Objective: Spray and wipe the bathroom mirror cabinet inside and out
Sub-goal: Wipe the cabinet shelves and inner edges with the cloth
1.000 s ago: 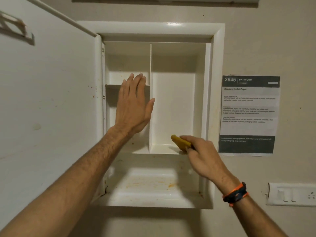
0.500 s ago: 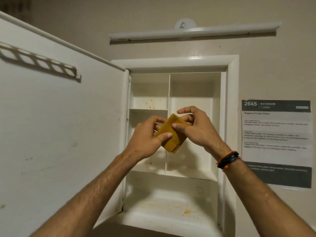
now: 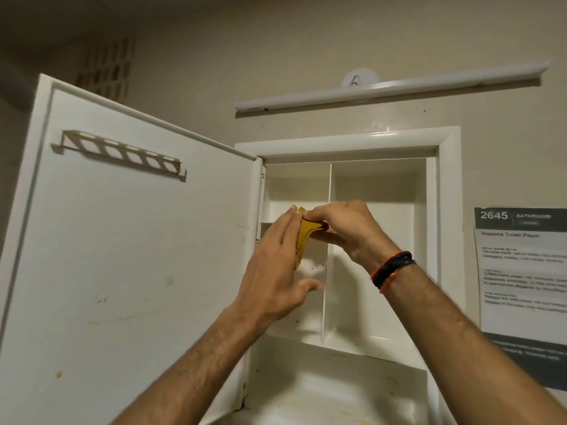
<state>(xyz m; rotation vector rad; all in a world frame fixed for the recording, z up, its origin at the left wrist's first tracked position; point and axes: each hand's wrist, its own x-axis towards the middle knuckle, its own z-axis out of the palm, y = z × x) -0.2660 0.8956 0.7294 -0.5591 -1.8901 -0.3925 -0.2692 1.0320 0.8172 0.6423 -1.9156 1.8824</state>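
Refolding the cloth (image 3: 302, 240), by the look of it: both hands are working the yellow cloth in front of the open cabinet (image 3: 377, 240), level with the small shelf (image 3: 266, 223) in the left compartment. Right hand (image 3: 346, 231) is pinching the top edge of the cloth between thumb and fingers. Left hand (image 3: 276, 268) is lying flat against the near face of the cloth, fingers straight, thumb hanging free below, so it is pressing, not gripping. Door (image 3: 129, 256) is standing swung out to the left, inner face toward the camera, with a slotted rack (image 3: 122, 153) near its top.

Step in hand, as I read it: readying the cloth for wiping inside. Brown specks are showing on the left compartment's back wall and on the door face, and yellowish stains on the bottom ledge (image 3: 322, 403), so wiping is not finished. Next move calls for a tidy pad in one hand, pressed onto those marks.

Hard to make out: most of the cloth is hiding behind the left hand; no spray bottle is in view; the mirror side of the door is facing away; the notice (image 3: 521, 271) on the right is cut off and too blurred to read in full.
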